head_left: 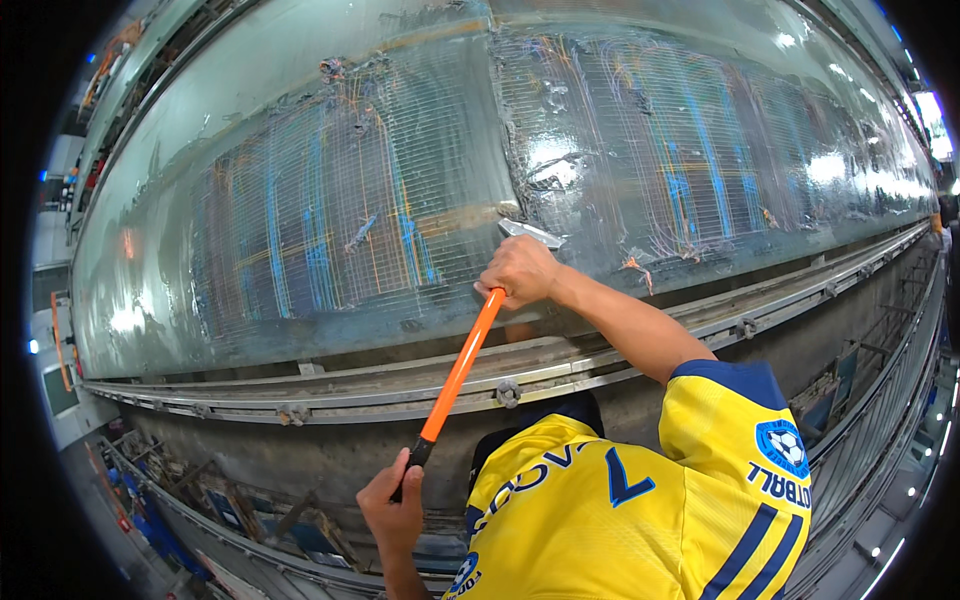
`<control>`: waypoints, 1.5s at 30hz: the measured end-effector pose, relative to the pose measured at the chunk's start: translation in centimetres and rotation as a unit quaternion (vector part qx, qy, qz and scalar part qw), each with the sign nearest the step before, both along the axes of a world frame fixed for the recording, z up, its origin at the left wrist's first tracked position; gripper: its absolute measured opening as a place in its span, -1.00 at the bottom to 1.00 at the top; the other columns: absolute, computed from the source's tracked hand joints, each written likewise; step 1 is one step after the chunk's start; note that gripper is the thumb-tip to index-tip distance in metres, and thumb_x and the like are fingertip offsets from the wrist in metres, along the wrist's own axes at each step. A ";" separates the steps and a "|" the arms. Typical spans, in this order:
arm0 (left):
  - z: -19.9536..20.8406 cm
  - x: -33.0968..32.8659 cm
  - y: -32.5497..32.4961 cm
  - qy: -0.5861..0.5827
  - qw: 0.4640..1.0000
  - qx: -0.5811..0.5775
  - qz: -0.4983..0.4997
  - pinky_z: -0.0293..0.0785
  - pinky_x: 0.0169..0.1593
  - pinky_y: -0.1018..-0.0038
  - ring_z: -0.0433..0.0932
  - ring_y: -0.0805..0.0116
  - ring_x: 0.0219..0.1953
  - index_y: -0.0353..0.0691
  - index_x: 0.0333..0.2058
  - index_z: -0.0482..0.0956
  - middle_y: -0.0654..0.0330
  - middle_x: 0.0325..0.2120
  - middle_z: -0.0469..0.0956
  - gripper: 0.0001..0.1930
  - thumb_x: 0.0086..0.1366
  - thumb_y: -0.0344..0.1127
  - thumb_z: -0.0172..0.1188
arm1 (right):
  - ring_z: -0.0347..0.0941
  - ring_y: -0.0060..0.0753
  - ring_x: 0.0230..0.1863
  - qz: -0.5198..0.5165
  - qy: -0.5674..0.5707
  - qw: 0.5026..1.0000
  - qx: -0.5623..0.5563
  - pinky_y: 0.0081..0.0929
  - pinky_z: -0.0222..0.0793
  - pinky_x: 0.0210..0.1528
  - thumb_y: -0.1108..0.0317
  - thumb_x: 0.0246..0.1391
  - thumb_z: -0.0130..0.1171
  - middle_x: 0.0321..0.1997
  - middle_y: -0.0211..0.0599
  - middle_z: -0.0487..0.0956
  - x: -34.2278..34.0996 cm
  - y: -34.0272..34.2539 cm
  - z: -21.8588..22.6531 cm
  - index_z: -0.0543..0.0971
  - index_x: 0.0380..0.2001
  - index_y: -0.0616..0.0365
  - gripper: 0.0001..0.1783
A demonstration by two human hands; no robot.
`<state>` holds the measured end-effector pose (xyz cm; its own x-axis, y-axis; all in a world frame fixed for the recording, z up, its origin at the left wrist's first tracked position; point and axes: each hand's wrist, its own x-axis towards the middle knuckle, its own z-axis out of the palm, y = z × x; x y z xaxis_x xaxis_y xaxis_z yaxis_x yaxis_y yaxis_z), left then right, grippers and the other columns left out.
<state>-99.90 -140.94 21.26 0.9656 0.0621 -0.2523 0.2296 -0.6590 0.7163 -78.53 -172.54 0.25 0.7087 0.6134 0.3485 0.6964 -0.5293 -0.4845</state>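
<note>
Both my hands are closed around a long-handled scraper with an orange shaft, a black grip and a wide metal blade. My left hand wraps the black grip at the near lower end. My right hand grips the shaft high up, just behind the blade. The blade rests at or just over a large, shiny, wet-looking panel, beside the dark rough seam running across it. Whether the blade touches the panel I cannot tell. Blue, orange and purple strands and fine parallel lines cover the panel in two broad areas.
A metal rail with roller-like fittings runs along the panel's near edge. Small tangled clumps lie on the panel. Below the rail is a grey trough, with frames and a railing nearer me. An orange bar stands far left.
</note>
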 end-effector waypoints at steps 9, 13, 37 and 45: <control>-7.3 8.0 -4.5 -0.082 0.993 -0.071 0.038 0.39 -0.32 0.55 0.35 0.63 -0.45 -0.33 0.22 0.53 0.24 -0.47 0.65 -0.58 0.43 -0.36 0.22 | 0.61 -0.04 -0.41 0.054 0.011 0.991 -0.125 -0.06 0.52 -0.35 0.09 -0.13 0.32 -0.53 -0.29 0.65 18.2 1.2 1.0 0.69 -0.57 -0.14 -0.85; -3.7 3.5 0.7 0.010 0.995 -0.071 0.067 0.48 -0.30 0.50 0.55 0.52 -0.44 -0.40 0.10 0.61 0.13 -0.46 0.67 -0.63 0.34 -0.42 0.27 | 0.53 0.07 -0.55 0.034 0.017 0.998 -0.059 -0.01 0.44 -0.43 -0.28 0.13 0.19 -0.69 -0.17 0.54 9.5 4.1 1.7 0.60 -0.72 -0.04 -0.40; -2.9 13.5 -2.4 0.000 0.999 -0.039 0.034 0.41 -0.33 0.50 0.53 0.45 -0.46 -0.44 0.04 0.62 0.01 -0.48 0.64 -0.65 0.35 -0.37 0.29 | 0.55 0.02 -0.56 -0.055 -0.018 0.994 -0.088 -0.04 0.45 -0.46 -0.30 0.18 0.15 -0.67 -0.19 0.57 17.1 0.5 1.1 0.64 -0.70 -0.05 -0.38; -2.3 4.7 2.5 -0.002 0.998 -0.058 0.003 0.49 -0.29 0.47 0.65 0.37 -0.41 -0.41 0.01 0.66 0.03 -0.45 0.67 -0.69 0.33 -0.42 0.29 | 0.39 -0.06 -0.65 -0.004 -0.049 0.999 0.015 -0.12 0.29 -0.51 -0.26 0.07 0.31 -0.79 -0.30 0.41 6.9 3.3 1.1 0.40 -0.87 -0.01 -0.30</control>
